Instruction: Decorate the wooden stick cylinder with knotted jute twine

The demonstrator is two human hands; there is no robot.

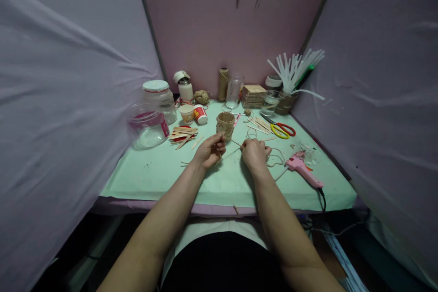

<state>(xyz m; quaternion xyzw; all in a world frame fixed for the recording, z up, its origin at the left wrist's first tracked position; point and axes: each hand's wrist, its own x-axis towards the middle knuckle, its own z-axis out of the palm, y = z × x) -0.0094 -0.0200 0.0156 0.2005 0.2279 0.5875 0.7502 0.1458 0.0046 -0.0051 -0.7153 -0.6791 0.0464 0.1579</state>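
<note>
A length of brown twine (235, 143) runs between my two hands, in front of a small twine-trimmed cup (225, 127) that stands upright. My left hand (211, 149) pinches the twine just before the cup, its fingers curled. My right hand (255, 153), closed with its back towards me, grips the same strand farther right. Loose twine (276, 157) curls over the cloth to the right of that hand. A pink glue gun (304, 169) lies on its side at the right, its black cord hanging over the table edge.
Scissors (282, 130) and wooden sticks (260, 125) lie behind my right hand. More sticks (185, 133), paper cups (186, 113) and clear jars (148, 130) stand left. Along the back are a twine ball (201, 97), a twine spool (223, 84) and glue sticks (290, 70) in a pot.
</note>
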